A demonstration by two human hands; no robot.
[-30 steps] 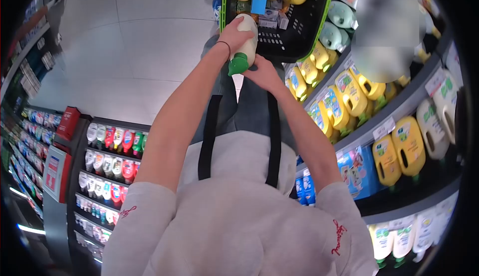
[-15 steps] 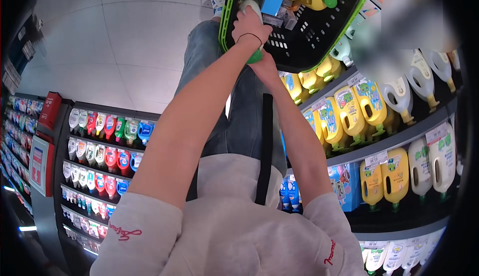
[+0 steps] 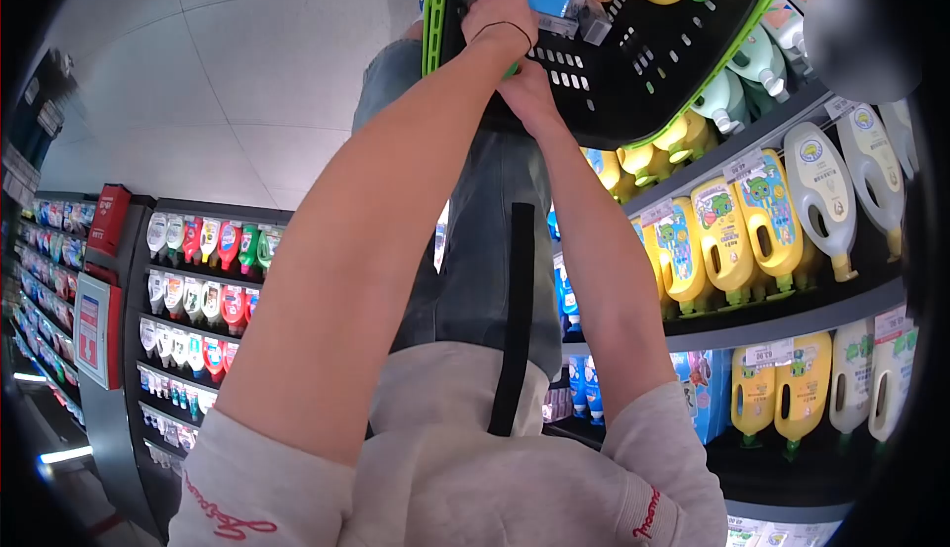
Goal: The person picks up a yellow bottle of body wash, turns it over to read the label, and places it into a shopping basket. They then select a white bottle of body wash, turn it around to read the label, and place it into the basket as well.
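The bottle (image 3: 511, 70) has sunk into the basket's (image 3: 673, 52) left side, now mostly hidden. The left hand (image 3: 502, 11) has followed it in.

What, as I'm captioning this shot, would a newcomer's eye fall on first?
Probably the two bare arms running up the middle, with the left hand and right hand at the green-rimmed black basket, top centre. Next, the bright yellow bottles on the shelf at right.
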